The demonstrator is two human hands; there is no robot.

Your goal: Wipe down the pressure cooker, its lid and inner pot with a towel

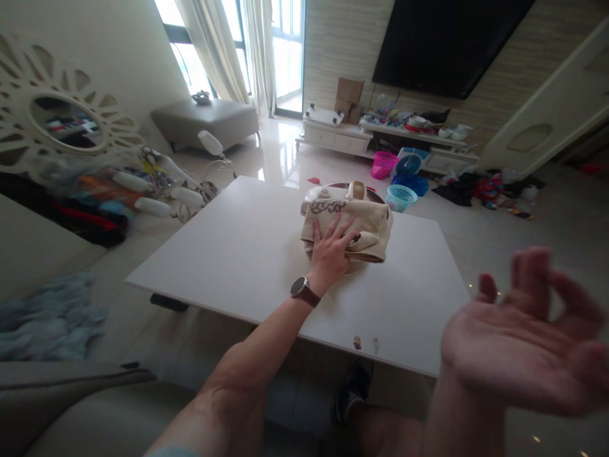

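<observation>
My left hand (330,251), with a watch (299,287) on its wrist, lies on a folded beige towel (375,222) with its fingers spread. The towel has a brown pattern near its far edge. It rests on a round thing on the white table (228,241), which it mostly covers. Just behind it stand a brown-topped container (357,190) and a white lidded one (324,193). My right hand (518,343) is raised off the table's right side, palm up, fingers apart and slightly curled, holding nothing. It is blurred.
Two small items, a yellow figure (356,343) and a key-like piece (375,345), lie by the table's near edge. A floor lamp (181,197) stands left of the table. Beyond the table are baskets (401,198) and a low cabinet (337,138).
</observation>
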